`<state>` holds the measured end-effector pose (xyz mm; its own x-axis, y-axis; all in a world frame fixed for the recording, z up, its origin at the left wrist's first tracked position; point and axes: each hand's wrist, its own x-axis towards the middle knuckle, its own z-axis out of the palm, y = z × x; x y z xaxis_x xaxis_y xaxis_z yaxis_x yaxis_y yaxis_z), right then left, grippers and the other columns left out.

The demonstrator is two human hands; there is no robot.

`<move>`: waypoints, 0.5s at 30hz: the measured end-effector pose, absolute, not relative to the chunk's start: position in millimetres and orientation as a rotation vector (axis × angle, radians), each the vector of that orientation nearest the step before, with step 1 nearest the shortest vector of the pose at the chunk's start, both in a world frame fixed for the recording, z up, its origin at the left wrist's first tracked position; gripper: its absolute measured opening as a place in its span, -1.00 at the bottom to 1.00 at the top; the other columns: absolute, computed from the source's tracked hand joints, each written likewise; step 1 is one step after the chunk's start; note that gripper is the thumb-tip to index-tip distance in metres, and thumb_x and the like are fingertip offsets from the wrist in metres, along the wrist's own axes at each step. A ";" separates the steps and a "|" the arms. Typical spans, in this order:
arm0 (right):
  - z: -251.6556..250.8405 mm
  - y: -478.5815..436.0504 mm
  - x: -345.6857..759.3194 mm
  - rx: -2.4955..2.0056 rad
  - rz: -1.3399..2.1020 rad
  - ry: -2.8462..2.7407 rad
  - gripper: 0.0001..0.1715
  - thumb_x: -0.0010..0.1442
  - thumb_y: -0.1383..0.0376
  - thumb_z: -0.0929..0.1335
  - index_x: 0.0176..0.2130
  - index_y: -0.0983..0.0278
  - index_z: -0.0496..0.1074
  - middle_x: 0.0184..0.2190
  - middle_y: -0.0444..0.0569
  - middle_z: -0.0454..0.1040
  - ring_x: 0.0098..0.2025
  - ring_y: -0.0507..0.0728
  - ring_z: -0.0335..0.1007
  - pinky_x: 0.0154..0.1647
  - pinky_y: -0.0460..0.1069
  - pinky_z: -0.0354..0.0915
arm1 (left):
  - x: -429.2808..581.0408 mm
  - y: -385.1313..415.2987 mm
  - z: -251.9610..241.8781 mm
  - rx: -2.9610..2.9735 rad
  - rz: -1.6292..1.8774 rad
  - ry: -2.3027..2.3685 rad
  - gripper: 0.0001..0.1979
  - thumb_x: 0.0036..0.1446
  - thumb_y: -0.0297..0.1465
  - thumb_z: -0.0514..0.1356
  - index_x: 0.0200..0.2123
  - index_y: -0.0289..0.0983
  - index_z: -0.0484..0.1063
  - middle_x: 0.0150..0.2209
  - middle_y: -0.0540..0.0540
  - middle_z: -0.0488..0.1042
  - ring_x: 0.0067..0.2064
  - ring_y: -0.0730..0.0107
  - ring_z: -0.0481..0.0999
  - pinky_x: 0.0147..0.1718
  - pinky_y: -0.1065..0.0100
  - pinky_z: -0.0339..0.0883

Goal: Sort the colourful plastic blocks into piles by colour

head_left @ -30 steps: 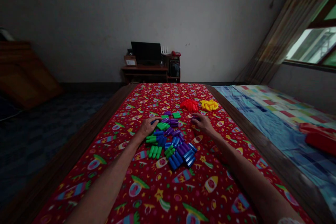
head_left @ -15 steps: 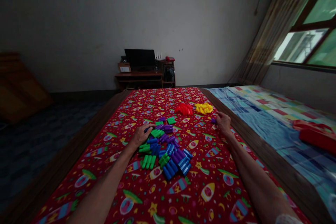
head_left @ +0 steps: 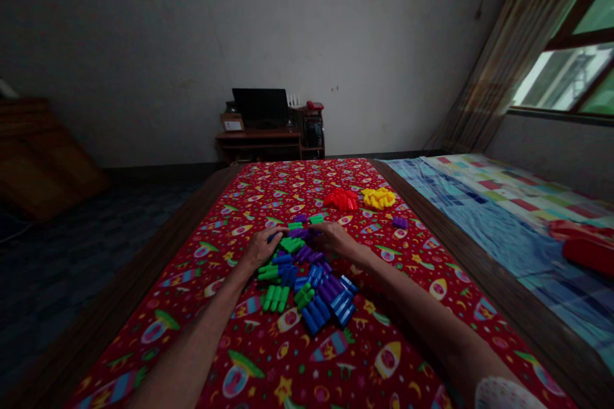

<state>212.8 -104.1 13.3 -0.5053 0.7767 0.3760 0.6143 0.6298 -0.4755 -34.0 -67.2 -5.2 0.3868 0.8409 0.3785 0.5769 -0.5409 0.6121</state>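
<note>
A loose heap of plastic toy building blocks in blue, green and purple lies on the red patterned cloth. My left hand is at the heap's left edge, thumb and fingers closed about a dark blue block. From the right, my right hand reaches over the far part of the heap, its fingers around a purple block that they partly hide. Between the hands lies a green block. One purple block rests alone at the right, away from both hands.
Beyond the heap sit a red pile of blocks and a yellow pile. A bed with a blue checked sheet adjoins the table's wooden right edge. A desk with a monitor stands against the far wall.
My right hand has let go of the purple block at the right and moved left to the heap. My left hand stays by the blue block. The view has shifted slightly.
</note>
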 end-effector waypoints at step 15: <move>10.4 -145.2 410.6 -1.990 -0.159 -1.595 -0.64 0.16 0.28 0.29 -0.11 0.35 0.53 -0.26 0.17 0.59 -0.19 0.26 0.51 -0.11 0.08 0.33 | -33.6 -65.2 -4.1 2.271 0.951 1.205 -0.51 0.12 -0.02 -0.01 -0.24 -0.22 0.56 -0.16 -0.14 0.61 -0.10 0.16 0.56 -0.04 0.22 0.40</move>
<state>410.6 -145.2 10.4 0.2788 0.8565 0.4344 0.9256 -0.1189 -0.3595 -33.6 -65.2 -4.1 0.3980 0.8346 0.3808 0.5643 -0.5500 0.6157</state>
